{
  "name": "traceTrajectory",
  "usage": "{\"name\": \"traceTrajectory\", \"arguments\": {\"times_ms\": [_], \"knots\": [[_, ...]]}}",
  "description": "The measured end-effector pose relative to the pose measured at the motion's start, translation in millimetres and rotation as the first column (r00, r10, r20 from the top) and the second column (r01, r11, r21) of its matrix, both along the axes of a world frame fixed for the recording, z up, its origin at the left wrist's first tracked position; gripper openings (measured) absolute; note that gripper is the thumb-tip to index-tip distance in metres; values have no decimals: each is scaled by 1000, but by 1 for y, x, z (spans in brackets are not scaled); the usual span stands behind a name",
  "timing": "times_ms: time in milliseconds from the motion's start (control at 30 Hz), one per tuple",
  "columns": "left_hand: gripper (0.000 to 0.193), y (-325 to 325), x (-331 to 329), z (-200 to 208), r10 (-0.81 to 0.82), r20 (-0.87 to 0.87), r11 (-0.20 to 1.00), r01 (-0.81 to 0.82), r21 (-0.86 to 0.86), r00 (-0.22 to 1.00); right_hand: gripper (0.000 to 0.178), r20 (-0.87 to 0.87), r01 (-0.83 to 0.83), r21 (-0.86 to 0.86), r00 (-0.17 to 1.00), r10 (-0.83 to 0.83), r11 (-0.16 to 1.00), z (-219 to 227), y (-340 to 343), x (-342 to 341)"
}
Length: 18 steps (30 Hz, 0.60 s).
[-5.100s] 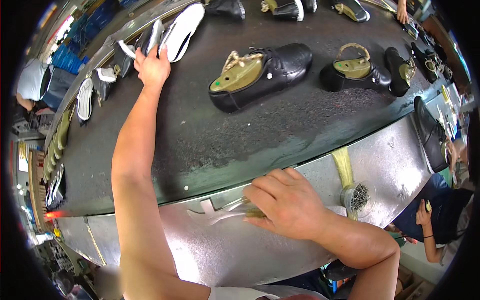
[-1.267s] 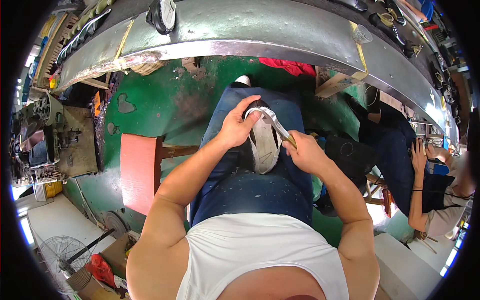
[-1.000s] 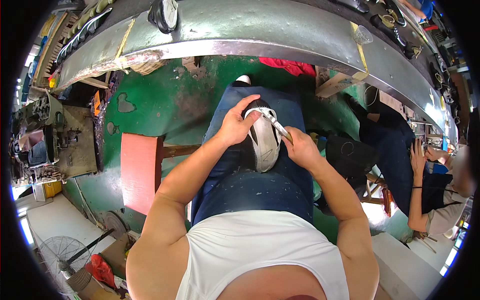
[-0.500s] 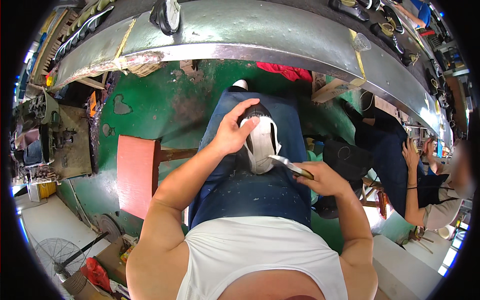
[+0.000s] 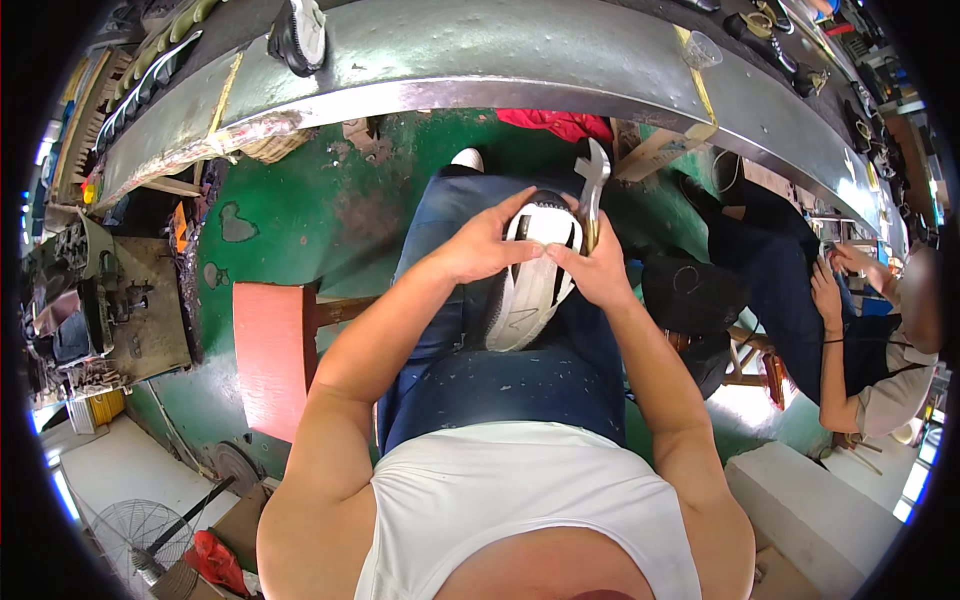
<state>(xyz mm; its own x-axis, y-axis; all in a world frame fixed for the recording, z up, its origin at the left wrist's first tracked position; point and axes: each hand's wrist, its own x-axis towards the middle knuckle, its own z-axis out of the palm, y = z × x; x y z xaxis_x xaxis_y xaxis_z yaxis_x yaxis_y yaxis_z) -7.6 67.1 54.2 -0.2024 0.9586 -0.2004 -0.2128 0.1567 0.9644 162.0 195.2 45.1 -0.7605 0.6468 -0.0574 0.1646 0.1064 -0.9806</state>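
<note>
An unfinished shoe (image 5: 524, 298) lies across my thighs, white underside up, its toe end dark with a pleated edge. My left hand (image 5: 492, 240) is closed round the shoe's left side, thumb pressed on the underside. My right hand (image 5: 599, 265) is on the opposite side, its thumb meeting the left one on the sole. Steel-headed pincers (image 5: 594, 170) stay gripped in that right hand, head pointing away from me past the toe. The fingers under the shoe are hidden.
A metal-topped bench (image 5: 450, 60) runs across the front, with a dark shoe (image 5: 298, 38) on it. To my left are a pinkish block (image 5: 270, 355) and a machine (image 5: 100, 290). Another person (image 5: 880, 370) sits at the right. A wire fan (image 5: 140, 535) stands lower left.
My right hand has moved from the shoe's near end to its far right side, and the pincers now point away from me. The shoe has tilted, and my left hand has shifted its hold.
</note>
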Motion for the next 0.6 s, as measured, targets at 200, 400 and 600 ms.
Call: {"name": "traceTrajectory", "arguments": {"times_ms": [200,400,600], "knots": [[99,-7,-13,22,-164,109,983,172,-65,980,62,17,-185,32,983,184,982,21,22,-9],[98,-9,4,16,-96,1,984,95,-153,995,57,184,-274,251,955,232,928,22,45,-17],[71,-20,14,-15,-5,381,933,142,-332,925,48,255,-184,102,955,153,978,-23,40,-9]]}}
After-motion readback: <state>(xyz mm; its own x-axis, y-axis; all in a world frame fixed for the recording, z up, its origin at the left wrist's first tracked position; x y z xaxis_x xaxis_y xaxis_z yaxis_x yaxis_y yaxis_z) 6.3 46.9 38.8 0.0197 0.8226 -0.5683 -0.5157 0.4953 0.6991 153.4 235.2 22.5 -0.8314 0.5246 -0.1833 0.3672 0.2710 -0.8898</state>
